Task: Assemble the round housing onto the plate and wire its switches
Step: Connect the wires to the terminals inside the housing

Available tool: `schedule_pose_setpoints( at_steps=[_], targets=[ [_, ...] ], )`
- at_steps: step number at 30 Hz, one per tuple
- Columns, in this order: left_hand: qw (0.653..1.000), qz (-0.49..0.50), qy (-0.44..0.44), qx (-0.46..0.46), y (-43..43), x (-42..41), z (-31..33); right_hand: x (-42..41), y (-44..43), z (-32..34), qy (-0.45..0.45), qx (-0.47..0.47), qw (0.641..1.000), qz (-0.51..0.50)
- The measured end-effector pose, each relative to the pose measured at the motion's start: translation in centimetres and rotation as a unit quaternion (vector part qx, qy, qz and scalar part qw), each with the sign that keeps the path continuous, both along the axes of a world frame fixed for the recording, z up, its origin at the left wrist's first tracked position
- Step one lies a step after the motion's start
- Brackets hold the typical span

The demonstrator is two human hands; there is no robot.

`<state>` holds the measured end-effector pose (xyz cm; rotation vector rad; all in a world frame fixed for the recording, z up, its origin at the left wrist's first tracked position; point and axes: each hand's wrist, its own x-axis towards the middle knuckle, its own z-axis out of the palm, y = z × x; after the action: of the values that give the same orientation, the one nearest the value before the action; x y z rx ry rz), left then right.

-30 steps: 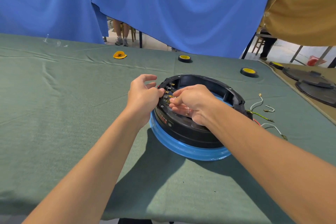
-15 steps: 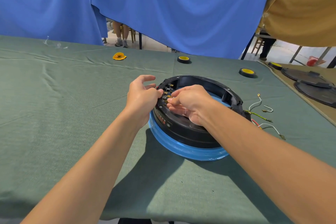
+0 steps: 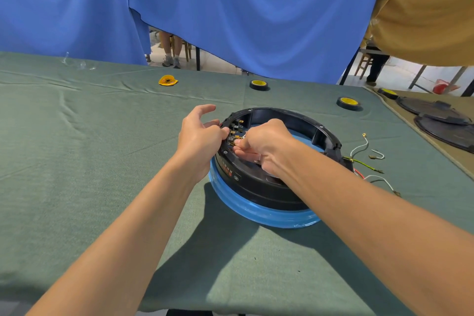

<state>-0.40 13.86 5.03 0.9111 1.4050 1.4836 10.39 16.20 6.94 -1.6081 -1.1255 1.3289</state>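
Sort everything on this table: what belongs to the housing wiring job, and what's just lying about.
Job: round housing, blue plate under it, switch terminals, wire end pinched by right hand, left hand gripping the rim, loose wires beside it.
Lying about: tape roll, second tape roll, yellow scrap, dark lids far right.

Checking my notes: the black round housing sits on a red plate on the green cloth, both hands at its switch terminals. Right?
No: in the head view the round plate under the black round housing is blue, not red.
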Motion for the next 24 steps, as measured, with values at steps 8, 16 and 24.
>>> schedule_pose_setpoints(
  at_steps=[8,16,24],
  targets=[
    [1.000,-0.019,-0.018,-0.003,0.1,-0.2,0.1,0.5,0.2,0.6,-0.023,-0.001,0.999,0.049],
    [1.000,-0.008,0.004,0.002,0.0,0.1,0.0,0.6,-0.3,0.6,-0.011,0.006,0.997,0.076],
    [0.997,-0.031,0.068,-0.028,0.5,-0.3,0.2,1.2,0.3,1.6,-0.186,0.070,0.971,0.131]
  ],
)
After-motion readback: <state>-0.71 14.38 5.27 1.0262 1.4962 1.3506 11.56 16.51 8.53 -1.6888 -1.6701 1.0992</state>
